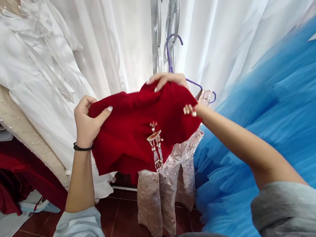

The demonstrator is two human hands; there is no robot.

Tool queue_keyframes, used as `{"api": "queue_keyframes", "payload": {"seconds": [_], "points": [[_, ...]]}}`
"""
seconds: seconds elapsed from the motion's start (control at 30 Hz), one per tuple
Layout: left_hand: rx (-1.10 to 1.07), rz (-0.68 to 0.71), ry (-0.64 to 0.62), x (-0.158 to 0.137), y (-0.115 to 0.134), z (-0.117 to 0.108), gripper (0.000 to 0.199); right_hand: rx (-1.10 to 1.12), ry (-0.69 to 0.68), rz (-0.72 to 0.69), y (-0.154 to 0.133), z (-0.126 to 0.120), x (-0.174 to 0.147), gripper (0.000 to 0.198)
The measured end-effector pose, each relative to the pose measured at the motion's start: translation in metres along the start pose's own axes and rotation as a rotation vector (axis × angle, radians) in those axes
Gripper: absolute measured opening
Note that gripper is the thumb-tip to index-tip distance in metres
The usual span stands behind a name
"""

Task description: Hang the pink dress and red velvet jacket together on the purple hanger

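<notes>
A dark red garment with beaded, tasselled ornaments is stretched between my two hands at chest height. My left hand pinches its left upper edge, thumb in front and fingers behind. Over the top edge at the right curl the fingers of my right hand; the rest of that hand is hidden behind the cloth. Just behind the garment hangs a pale pink brocade dress, partly covered by the red cloth. A purple hanger shows above it, close to my right hand.
White dresses and a sequined beige one hang at the left, with dark red fabric below. Blue tulle fills the right side. White curtains and a metal rack stand behind. The floor is reddish tile.
</notes>
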State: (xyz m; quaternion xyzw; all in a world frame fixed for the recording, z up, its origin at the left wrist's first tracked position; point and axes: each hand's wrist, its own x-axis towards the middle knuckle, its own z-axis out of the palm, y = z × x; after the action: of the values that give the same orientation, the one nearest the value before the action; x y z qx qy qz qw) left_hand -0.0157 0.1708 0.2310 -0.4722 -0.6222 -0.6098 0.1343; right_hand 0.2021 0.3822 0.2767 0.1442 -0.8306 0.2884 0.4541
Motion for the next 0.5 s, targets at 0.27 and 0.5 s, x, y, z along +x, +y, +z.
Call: {"api": "queue_keyframes", "payload": {"seconds": [0.27,0.5], "points": [[0.403,0.083,-0.445,-0.032,0.046,0.024,0.069,-0.724,-0.449,-0.14,0.006,0.029,-0.074,0.041],[0.756,0.018,-0.232,-0.007,0.069,0.1,0.041,-0.907,0.374,0.276,0.026,-0.096,-0.062,0.052]]}}
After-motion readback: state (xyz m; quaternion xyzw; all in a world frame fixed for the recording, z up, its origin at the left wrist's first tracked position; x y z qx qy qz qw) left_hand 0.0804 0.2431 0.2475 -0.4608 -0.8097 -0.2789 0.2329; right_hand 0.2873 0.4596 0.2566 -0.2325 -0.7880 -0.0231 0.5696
